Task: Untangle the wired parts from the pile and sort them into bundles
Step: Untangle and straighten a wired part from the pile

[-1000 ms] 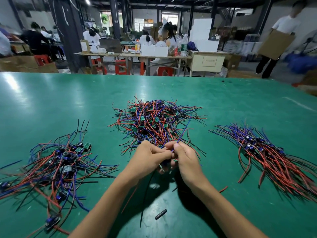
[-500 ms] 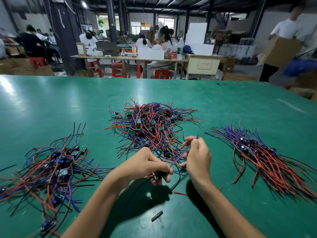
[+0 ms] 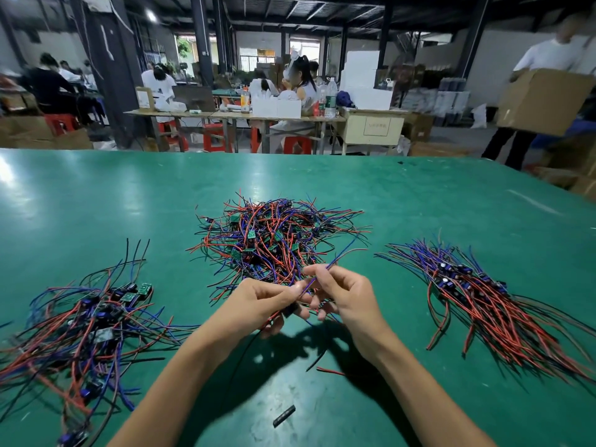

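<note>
On the green bench (image 3: 96, 195) the tangled pile (image 3: 274, 240) sits centre, a combed bundle (image 3: 483, 295) right. Near it, left hand (image 3: 258, 304) and right hand (image 3: 348, 295) each pinch one part's blue wire (image 3: 325, 267); best draw it out slowly, leads straight.

I see overhead glare on the far-left green table (image 3: 96, 201); the hall behind is dim, edges bend, and the right-side person (image 3: 548, 59) blurs.

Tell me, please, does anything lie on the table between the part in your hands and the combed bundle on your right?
Nothing visible does: only bare green table separates the right hand from the combed bundle.
</note>
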A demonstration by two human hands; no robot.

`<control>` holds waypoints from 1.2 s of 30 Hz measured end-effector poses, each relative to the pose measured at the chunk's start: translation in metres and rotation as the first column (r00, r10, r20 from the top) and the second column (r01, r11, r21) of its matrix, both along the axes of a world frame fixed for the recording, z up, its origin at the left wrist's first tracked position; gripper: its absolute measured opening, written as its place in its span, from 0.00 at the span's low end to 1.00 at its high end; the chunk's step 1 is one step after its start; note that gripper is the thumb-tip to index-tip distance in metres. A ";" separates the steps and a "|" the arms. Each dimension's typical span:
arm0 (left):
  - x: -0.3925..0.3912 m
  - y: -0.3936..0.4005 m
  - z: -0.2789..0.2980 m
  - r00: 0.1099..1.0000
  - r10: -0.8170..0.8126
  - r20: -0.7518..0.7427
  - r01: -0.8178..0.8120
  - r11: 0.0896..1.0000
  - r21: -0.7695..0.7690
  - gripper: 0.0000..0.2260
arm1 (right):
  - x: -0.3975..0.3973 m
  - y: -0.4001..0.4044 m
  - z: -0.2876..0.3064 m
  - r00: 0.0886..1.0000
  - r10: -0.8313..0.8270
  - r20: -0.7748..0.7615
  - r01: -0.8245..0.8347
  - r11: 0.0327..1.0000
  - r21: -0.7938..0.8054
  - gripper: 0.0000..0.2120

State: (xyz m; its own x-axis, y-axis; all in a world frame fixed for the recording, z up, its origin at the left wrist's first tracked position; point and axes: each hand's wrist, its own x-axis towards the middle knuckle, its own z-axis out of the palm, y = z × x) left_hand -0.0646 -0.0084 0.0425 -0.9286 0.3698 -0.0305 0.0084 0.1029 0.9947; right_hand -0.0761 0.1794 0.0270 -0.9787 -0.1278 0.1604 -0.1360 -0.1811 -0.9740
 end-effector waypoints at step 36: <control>-0.011 -0.018 -0.002 0.918 0.226 -0.327 -0.265 0.961 -0.079 0.13 | -0.010 0.045 0.063 0.861 -0.507 -0.027 0.485 0.837 -0.253 0.09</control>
State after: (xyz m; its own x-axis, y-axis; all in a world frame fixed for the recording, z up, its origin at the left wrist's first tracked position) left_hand -0.0758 -0.0261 0.0407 -0.9592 0.1409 0.2452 0.2748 0.2593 0.9259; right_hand -0.0864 0.2248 0.0902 -0.8807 0.4224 0.2143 -0.3523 -0.2820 -0.8924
